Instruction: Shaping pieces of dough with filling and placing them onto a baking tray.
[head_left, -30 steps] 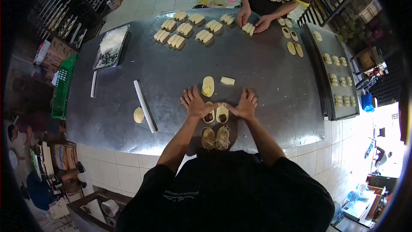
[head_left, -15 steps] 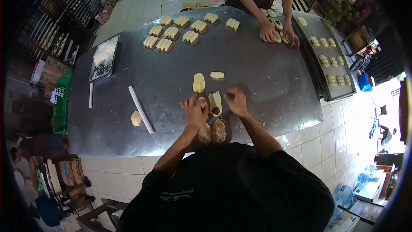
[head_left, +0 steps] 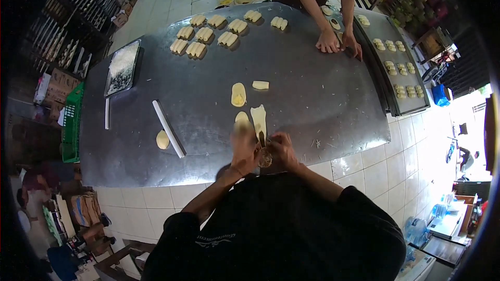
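Observation:
A flattened strip of pale dough (head_left: 258,118) lies before me, dark filling (head_left: 262,137) showing at its near end. My left hand (head_left: 246,152), partly smeared by motion, has its fingertips closed on the left side of that end. From the other side, my right hand (head_left: 283,151) pinches the same end with bent fingers. Just below, between my hands, sits a shred-covered piece (head_left: 265,159). Another flat dough piece (head_left: 241,119) is partly hidden behind my left hand. Farther off lie an oval dough piece (head_left: 238,95) with a yellowish filling and a small dough roll (head_left: 261,85).
A white rolling pin (head_left: 168,128) and a dough ball (head_left: 162,139) are at left, near a tray of white shreds (head_left: 123,67). Several ridged dough pieces (head_left: 203,34) stand at the far side. Across the table, a co-worker's hands (head_left: 338,44) handle dough beside a loaded baking tray (head_left: 411,80).
Both hands have come nearer to me and closed in on the strip's near end. My right hand, raised apart before, now touches the dough. The view has shifted slightly.

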Demonstrator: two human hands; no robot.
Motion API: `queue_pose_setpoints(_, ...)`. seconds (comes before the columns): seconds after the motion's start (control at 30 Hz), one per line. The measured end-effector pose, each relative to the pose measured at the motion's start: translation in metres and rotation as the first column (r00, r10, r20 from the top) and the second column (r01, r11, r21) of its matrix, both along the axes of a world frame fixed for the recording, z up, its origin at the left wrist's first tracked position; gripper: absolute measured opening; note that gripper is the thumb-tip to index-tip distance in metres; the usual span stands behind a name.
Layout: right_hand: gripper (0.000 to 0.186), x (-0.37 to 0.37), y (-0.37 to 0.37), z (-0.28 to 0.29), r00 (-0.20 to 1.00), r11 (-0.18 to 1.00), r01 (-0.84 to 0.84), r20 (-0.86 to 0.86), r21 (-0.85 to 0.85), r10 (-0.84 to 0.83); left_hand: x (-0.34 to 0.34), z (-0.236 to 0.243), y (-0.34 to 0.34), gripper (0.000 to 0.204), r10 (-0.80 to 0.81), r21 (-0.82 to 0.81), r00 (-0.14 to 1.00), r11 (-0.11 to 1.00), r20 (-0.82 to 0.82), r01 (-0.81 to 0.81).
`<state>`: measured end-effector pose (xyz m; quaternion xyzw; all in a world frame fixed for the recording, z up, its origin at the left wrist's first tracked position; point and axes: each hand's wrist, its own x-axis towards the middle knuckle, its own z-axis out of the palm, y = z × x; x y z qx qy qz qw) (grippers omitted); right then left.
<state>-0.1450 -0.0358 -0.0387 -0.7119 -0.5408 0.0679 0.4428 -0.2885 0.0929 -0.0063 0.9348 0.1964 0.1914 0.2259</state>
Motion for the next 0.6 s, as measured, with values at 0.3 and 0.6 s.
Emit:
queue_pose_setpoints(0.3, 0.011, 0.05, 0.08, 0.022, 0.959, 0.964, 0.19, -0.173, -0.187, -0.223, 0.059, 0.025, 0.067, 0.037, 0.345, 0.051, 0.886, 0.937, -0.309, -0.347)
queue_pose_setpoints(0.6, 0.019, 0.069, 0.12, 0.031, 0.961, 0.946, 0.276, 0.074, -0.168, -0.267, 0.107, 0.013, 0.106, 0.026, 0.245, 0.194, 0.959, 0.957, -0.141, -0.216)
